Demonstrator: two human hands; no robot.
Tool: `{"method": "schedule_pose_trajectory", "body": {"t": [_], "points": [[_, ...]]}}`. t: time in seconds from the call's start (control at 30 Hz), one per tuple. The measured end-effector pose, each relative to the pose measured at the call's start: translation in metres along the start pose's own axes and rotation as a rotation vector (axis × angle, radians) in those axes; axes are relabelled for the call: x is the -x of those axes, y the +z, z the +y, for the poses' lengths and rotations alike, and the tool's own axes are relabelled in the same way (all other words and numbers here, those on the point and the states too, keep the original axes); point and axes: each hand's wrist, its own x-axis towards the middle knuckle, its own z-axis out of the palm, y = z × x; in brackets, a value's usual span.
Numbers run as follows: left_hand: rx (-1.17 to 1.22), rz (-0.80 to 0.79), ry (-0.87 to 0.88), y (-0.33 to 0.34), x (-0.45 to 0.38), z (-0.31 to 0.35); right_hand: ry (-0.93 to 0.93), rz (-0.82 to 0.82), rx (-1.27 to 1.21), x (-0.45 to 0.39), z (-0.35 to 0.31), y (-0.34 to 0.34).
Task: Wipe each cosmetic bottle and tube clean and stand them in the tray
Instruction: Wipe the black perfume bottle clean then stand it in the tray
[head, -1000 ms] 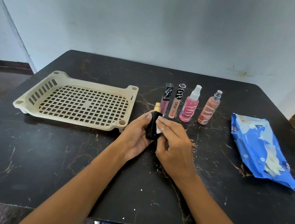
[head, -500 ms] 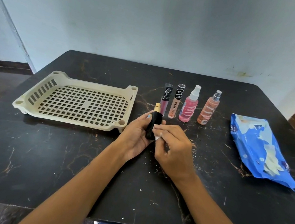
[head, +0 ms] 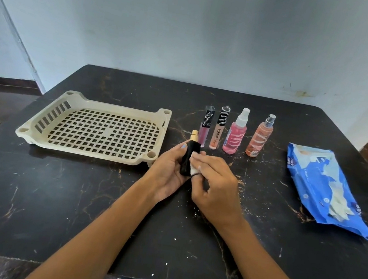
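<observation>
My left hand grips a small black bottle with a gold top, held upright just right of the cream slotted tray. My right hand pinches a white wipe against the bottle's lower right side. Behind the hands stand two lip gloss tubes, one dark pink and one peach. Right of them stand a pink spray bottle and an orange spray bottle. Nothing stands in the tray.
A blue pack of wipes lies open at the right of the black marble table. The wall is close behind the table's far edge. The table's front edge is near my body.
My right hand has slid the wipe down the black bottle from its upper body to near its base. The left hand and bottle have stayed put.
</observation>
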Motion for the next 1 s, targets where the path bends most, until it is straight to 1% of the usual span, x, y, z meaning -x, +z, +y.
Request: {"method": "schedule_pose_trajectory", "body": {"t": [0.1,0.27,0.33,0.47,0.53,0.67,0.77,0.9,1.0], "points": [[-0.001,0.021,-0.012,-0.0001,0.0004,0.0003,-0.053,0.019,-0.034,0.0012,-0.0012,-0.0017],[0.035,0.016,0.021,0.0003,-0.0001,0.0006,0.082,0.021,0.021,-0.0003,0.0025,0.0019],[0.029,-0.003,0.026,-0.0001,0.0001,0.0002,0.094,0.031,0.021,-0.0010,0.0032,0.0010],[0.004,-0.037,0.012,0.0002,0.0017,0.0013,-0.016,0.049,-0.013,0.0002,-0.0007,-0.0016],[-0.009,-0.045,0.015,0.0006,0.0019,0.0018,-0.039,0.040,-0.010,0.0004,-0.0014,-0.0012],[-0.012,-0.053,0.035,-0.0018,0.0002,0.0004,0.082,0.053,0.009,-0.0015,0.0023,-0.0006],[-0.033,-0.053,0.040,-0.0020,-0.0003,-0.0001,0.130,0.072,0.005,-0.0018,0.0034,-0.0014],[-0.022,-0.029,0.020,-0.0031,-0.0006,-0.0019,0.126,0.064,0.029,-0.0030,0.0015,-0.0018],[-0.047,-0.033,0.017,-0.0031,0.0000,-0.0027,0.089,0.096,0.026,-0.0041,0.0010,-0.0035]]}}
